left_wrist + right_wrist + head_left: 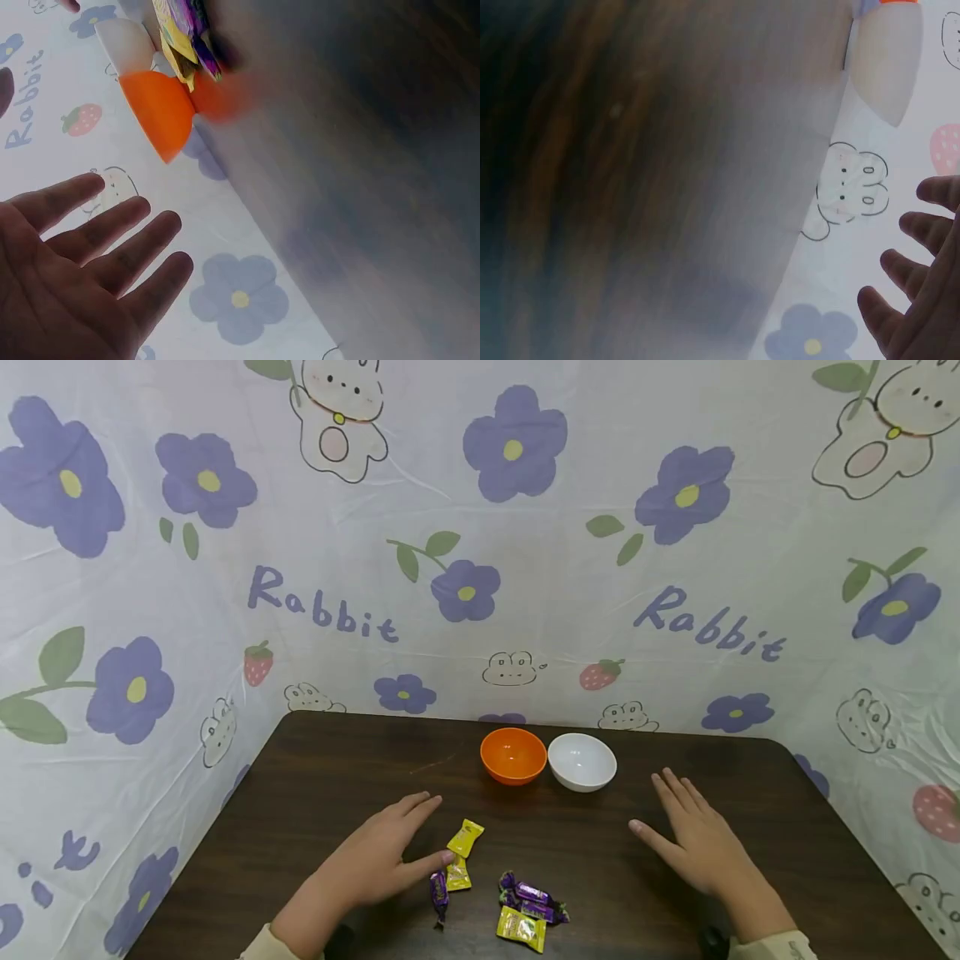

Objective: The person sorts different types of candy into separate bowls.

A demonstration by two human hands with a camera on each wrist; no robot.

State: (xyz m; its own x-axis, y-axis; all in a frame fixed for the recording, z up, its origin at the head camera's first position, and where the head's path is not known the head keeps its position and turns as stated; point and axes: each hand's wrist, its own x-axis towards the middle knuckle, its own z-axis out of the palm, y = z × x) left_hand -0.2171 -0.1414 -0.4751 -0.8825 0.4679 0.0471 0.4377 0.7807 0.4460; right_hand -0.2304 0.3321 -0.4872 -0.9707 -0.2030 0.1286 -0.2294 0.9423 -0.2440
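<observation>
My left hand [375, 857] hovers over the left part of the dark table, fingers extended and holding nothing. Its thumb overlaps two yellow-wrapped candies [466, 838] in the head view; whether it touches them I cannot tell. Just below that thumb lies a purple-wrapped candy [439, 897]. Toward the front middle, purple-wrapped candies [534, 900] lie against a yellow-wrapped candy [521, 929]. My right hand [697, 843] is at the right with straight, spread fingers and nothing in it. In the left wrist view, the palm [60, 292] and four fingers show bare.
An orange bowl [513, 757] and a white bowl [582, 762] stand side by side near the back edge of the brown table [337, 760]. Behind the table hangs a white cloth [555, 543] printed with flowers and rabbits.
</observation>
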